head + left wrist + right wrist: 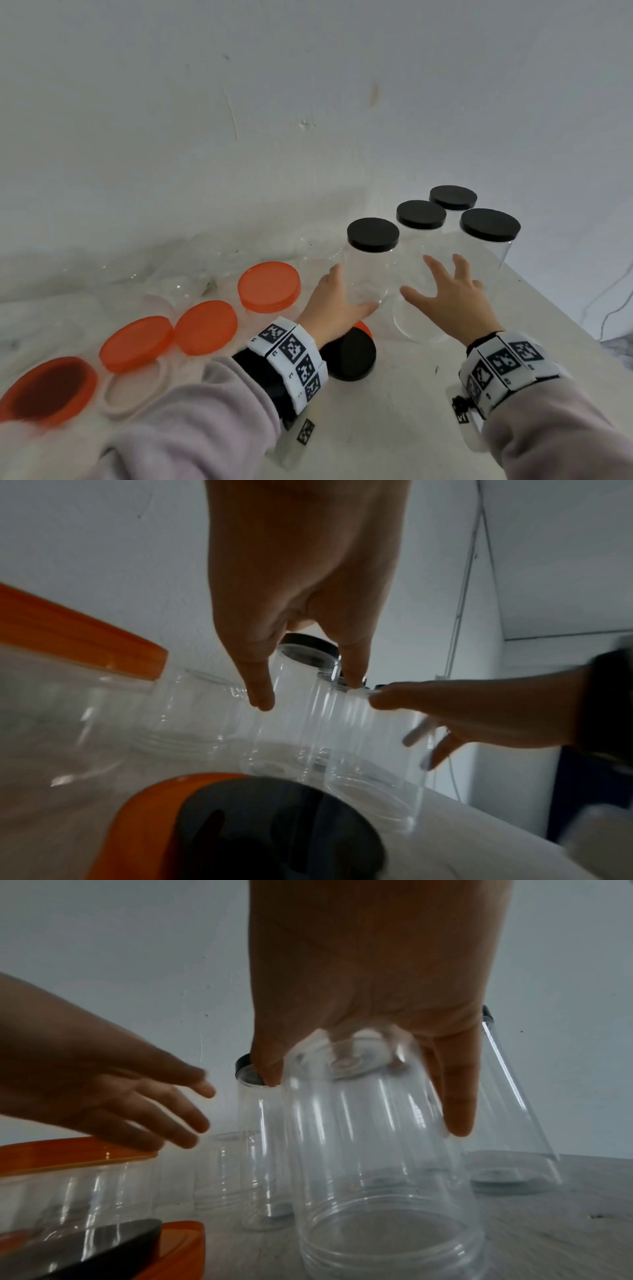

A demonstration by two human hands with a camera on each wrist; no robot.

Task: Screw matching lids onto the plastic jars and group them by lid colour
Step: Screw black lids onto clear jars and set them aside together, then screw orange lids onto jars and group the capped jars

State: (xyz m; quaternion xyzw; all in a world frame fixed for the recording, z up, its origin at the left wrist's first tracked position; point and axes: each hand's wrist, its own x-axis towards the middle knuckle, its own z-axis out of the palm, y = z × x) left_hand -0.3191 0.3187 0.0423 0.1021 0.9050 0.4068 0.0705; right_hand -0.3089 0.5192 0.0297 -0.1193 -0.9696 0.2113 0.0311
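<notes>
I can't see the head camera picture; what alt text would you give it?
Two hands reach over a white table: the right hand on an uncapped clear jar, the left hand beside a black-lidded jar. Three more black-lidded jars stand behind; orange lids lie left.

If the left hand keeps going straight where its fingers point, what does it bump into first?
Probably the black-lidded jar right ahead: the left hand already reaches its base, though touch is unclear.
</notes>
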